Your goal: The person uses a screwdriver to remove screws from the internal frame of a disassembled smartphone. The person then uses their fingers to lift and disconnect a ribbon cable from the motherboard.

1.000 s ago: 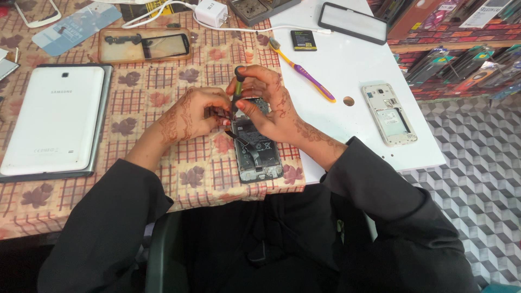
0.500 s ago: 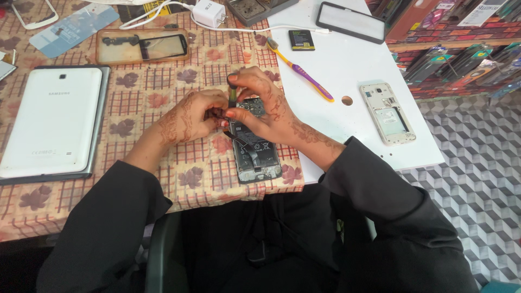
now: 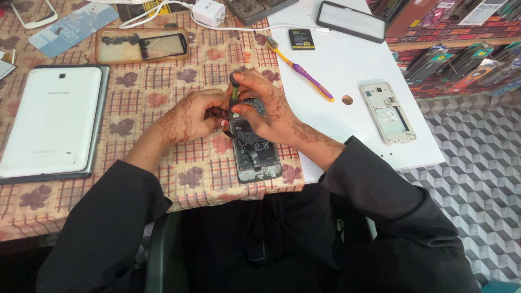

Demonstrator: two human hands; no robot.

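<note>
At centre of the surface (image 3: 374,54), my right hand (image 3: 266,108) is clamped around a small screwdriver (image 3: 234,91) with a green shaft and dark cap, held upright over the top end of an opened phone (image 3: 255,152). My left hand (image 3: 190,115) sits just beside it at nine o'clock, fingers pinched together against the phone's upper left edge; whether they grip a small part I cannot tell. The phone lies face down with its back removed, battery and internals exposed, on the checked leaf-pattern cloth (image 3: 163,163), running toward six o'clock from my hands.

Outward from the hands:
- At nine o'clock, well apart: a white tablet (image 3: 49,122) lying back up in a grey frame.
- At eleven o'clock: a clear case (image 3: 141,46) holding a dark screen panel.
- At twelve o'clock: a white charger plug (image 3: 209,12) with its cable.
- At one o'clock: a small black battery (image 3: 301,39), and near it a toothbrush (image 3: 304,73) with yellow and purple handle lying diagonally on the bare white part of the surface.
- At two o'clock, further out: a black phone frame (image 3: 350,20).
- At three o'clock: a second, pale phone body (image 3: 388,113), back off, near the surface's right edge.
</note>
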